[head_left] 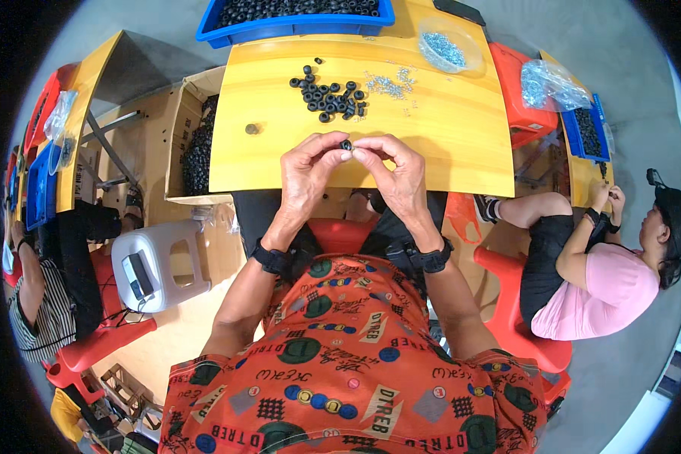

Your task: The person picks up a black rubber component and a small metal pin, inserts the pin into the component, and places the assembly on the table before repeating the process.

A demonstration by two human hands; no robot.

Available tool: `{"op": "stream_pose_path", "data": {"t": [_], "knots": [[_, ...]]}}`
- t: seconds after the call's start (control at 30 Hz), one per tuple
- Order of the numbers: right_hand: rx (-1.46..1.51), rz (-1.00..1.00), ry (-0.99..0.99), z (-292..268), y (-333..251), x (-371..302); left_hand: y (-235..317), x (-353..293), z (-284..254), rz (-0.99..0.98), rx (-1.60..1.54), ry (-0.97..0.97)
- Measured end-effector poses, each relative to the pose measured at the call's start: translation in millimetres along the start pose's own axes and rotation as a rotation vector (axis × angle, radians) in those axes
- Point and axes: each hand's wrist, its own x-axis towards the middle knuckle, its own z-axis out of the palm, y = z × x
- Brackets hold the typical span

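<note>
Over the near part of the yellow tabletop (461,151), my two hands meet at the fingertips. Between thumb and forefinger, my left hand (304,172) grips a small round black part (346,144). The thumb and finger of my right hand (401,172) are pinched together right beside it; whatever they hold is too small to make out. Beyond my hands lies a loose pile of similar black ring-shaped parts (331,98). To its right, small silvery metal pieces (390,85) are scattered on the wood.
A blue tray (303,28) full of black parts stands at the far edge. Bluish metal pieces fill a clear bowl (445,51) at far right. A small brownish cylinder (252,129) sits left. Beside the table is a cardboard box (175,144); another person (598,280) works at right.
</note>
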Motion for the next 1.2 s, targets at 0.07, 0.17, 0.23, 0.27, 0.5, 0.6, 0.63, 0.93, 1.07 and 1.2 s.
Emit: {"op": "stream_pose_path", "data": {"t": [0.07, 0.17, 0.23, 0.27, 0.5, 0.6, 0.63, 0.93, 1.07, 1.2], "knots": [[-0.024, -0.002, -0.009, 0, 1, -1, 3, -1, 0, 0.006, -0.016, -0.022], [-0.057, -0.021, -0.006, -1, -3, 1, 1, -2, -2, 0.018, 0.01, -0.057], [-0.087, -0.032, -0.022, -2, -6, 1, 3, -2, -3, 0.024, 0.048, -0.073], [-0.118, -0.043, -0.037, -3, -6, 1, 6, -2, -3, 0.093, 0.144, -0.068], [-0.222, -0.109, -0.107, -8, -7, 4, 22, -4, -3, 0.263, 0.467, -0.059], [0.016, 0.105, -0.163, -11, -3, 5, 17, -4, -8, 0.242, 0.321, -0.117], [0.098, 0.172, -0.212, -13, 2, 5, 17, -5, -9, 0.244, 0.321, -0.117], [0.385, 0.455, -0.407, -10, 17, -1, 10, -12, -17, 0.1, 0.234, -0.288], [0.262, 0.325, -0.244, -6, 20, 8, 0, -10, -21, 0.021, 0.128, -0.13], [-0.256, 0.06, 0.003, -9, 22, 34, -2, 4, -30, 0.03, 0.144, 0.059]]}}
